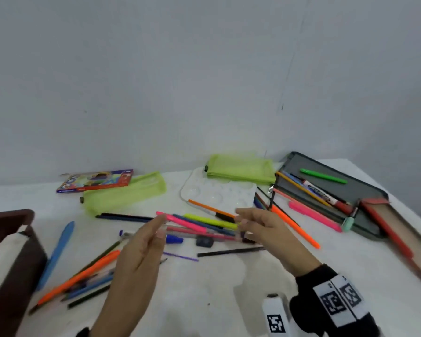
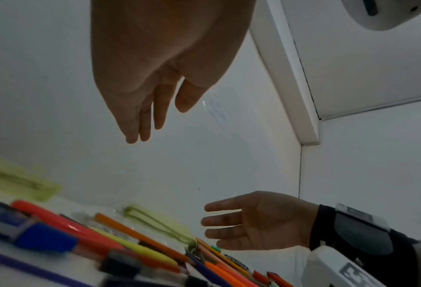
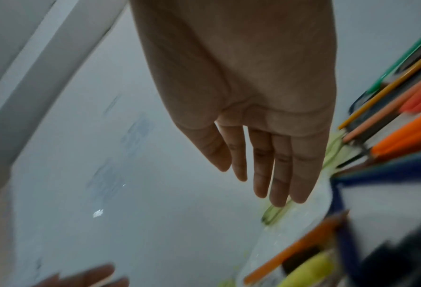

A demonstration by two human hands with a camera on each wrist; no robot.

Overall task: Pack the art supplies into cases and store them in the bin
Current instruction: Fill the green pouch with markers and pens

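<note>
At the table's left edge stands a dark brown bin (image 1: pixel 15 259) with a white case inside; beside it lies a fan of pens led by an orange marker (image 1: pixel 80 276); bare white tabletop (image 1: pixel 216 293) opens toward the near edge; above the middle scatter, the left hand (image 1: pixel 141 249) hovers with fingers straight and empty, palm facing the right hand (image 1: pixel 265 229), likewise spread and holding nothing; between them lie a pink highlighter (image 1: pixel 180 221) and yellow marker (image 1: pixel 209 221); rightward, an open grey zip case (image 1: pixel 365 190) with pens sits near the far corner.
</note>
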